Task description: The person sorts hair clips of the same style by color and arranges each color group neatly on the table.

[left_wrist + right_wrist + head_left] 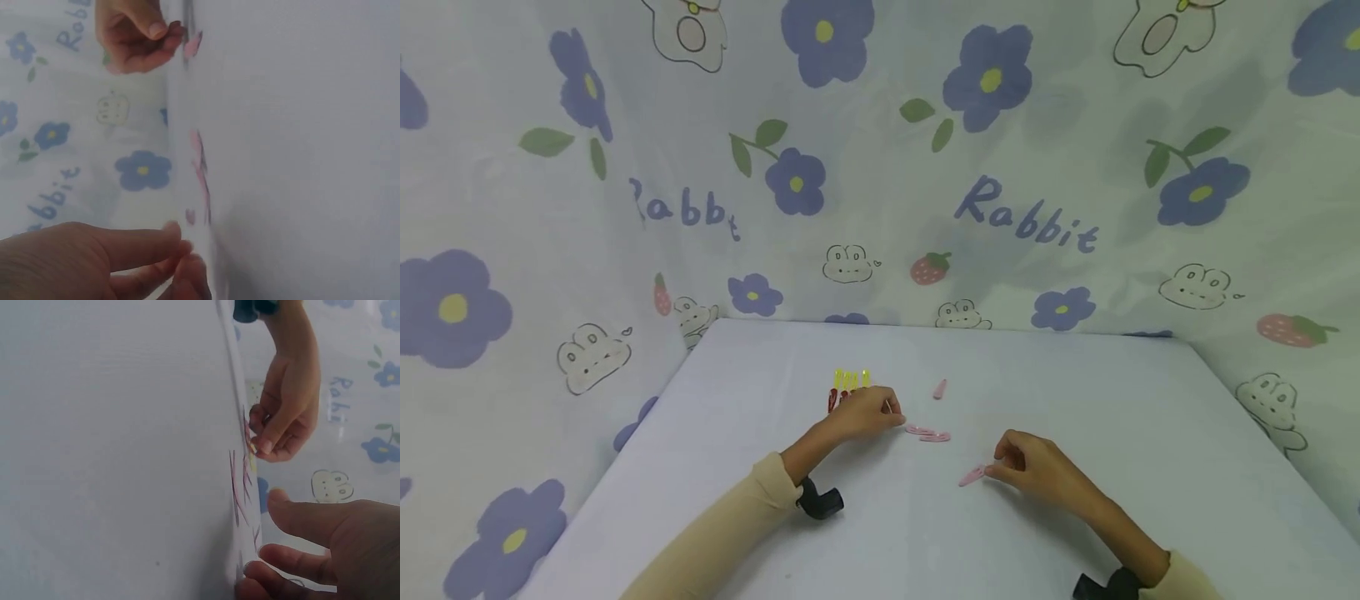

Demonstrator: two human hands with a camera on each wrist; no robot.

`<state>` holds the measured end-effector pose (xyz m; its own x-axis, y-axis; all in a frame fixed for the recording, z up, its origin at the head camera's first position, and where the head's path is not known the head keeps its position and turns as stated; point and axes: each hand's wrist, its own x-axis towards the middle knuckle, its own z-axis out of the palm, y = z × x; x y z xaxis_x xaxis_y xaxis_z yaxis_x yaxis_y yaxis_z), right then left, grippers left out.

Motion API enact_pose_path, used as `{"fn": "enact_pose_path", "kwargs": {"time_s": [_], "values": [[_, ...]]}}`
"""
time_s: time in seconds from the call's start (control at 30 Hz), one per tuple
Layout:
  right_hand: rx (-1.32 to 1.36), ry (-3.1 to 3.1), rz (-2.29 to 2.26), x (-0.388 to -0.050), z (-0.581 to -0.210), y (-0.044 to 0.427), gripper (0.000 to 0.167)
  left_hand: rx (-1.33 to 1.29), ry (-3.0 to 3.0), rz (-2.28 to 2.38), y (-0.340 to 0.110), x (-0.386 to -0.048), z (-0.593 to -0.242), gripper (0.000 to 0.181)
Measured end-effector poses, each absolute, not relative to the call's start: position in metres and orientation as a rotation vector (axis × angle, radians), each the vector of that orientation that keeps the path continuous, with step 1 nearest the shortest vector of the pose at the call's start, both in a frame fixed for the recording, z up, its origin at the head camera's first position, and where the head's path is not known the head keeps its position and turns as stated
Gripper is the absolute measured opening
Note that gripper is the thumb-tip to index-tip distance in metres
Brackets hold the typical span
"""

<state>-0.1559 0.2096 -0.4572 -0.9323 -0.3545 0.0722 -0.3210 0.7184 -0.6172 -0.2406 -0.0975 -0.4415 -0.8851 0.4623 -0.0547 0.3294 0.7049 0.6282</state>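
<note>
My left hand [868,411] hovers over the white table with loosely bent fingers. Thumb and fingertips come close together, and I see nothing held between them in the left wrist view. Just right of these fingertips lie two overlapping pink hair clips [935,437]. My right hand [1037,471] has its thumb and fingers apart in the right wrist view. By its thumb tip another pink hair clip [972,476] lies slanted; whether they touch, I cannot tell. Red hair clips [832,401] are partly hidden behind my left hand.
Behind the red clips stands a row of yellow hair clips [847,380]. A lone pink hair clip [940,389] lies farther back. A patterned cloth [880,192] rises behind the white tabletop [1150,433]. Each wrist wears a black camera mount [820,502].
</note>
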Motion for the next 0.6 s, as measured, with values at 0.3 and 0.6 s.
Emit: {"fn": "enact_pose_path", "kwargs": {"time_s": [0.3,0.6], "values": [[-0.558,2.926,-0.98,-0.153,-0.465,0.198,0.026,0.561,2.716,0.907,-0.086,-0.24,-0.447,0.02],[-0.337,3.04,-0.88,-0.148,-0.473,0.185,0.036,0.533,2.792,0.859,-0.076,-0.239,-0.454,0.019]]}}
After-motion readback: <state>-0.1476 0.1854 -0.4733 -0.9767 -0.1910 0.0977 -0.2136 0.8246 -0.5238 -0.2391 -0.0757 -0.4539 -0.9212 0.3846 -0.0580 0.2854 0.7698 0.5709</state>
